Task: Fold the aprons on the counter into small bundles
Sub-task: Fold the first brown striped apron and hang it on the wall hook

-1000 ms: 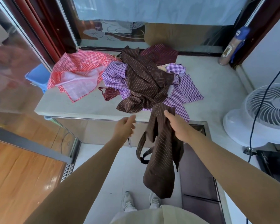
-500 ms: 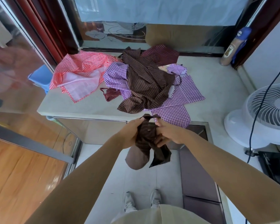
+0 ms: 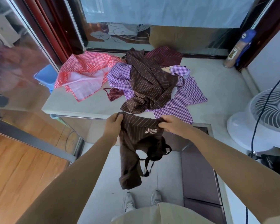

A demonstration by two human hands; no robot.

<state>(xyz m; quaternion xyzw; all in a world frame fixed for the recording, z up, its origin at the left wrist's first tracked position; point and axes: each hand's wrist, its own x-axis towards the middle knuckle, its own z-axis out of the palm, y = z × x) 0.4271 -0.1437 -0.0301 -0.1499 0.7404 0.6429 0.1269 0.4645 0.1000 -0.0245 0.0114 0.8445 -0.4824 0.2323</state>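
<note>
I hold a brown striped apron (image 3: pixel 136 143) by its top edge in front of the counter (image 3: pixel 81 107). My left hand (image 3: pixel 113 125) grips its left corner and my right hand (image 3: pixel 171 124) grips its right corner. The apron hangs down toward the floor with its dark straps dangling. On the counter lies a heap of aprons: a second brown striped apron (image 3: pixel 149 84) on top, a purple checked apron (image 3: pixel 186 97) under it, a red checked apron (image 3: pixel 82 73) at the left, and a maroon striped apron (image 3: pixel 165 55) at the back.
A white fan (image 3: pixel 265 117) stands at the right with a dark cable (image 3: pixel 262 110) hanging before it. A brown bottle with a blue top (image 3: pixel 238 49) leans in the back right corner. A blue stool (image 3: pixel 45 75) shows behind the glass panel at the left.
The held apron was bunched between both hands half a second ago. My hands have moved apart and spread its top edge, so it hangs open and longer.
</note>
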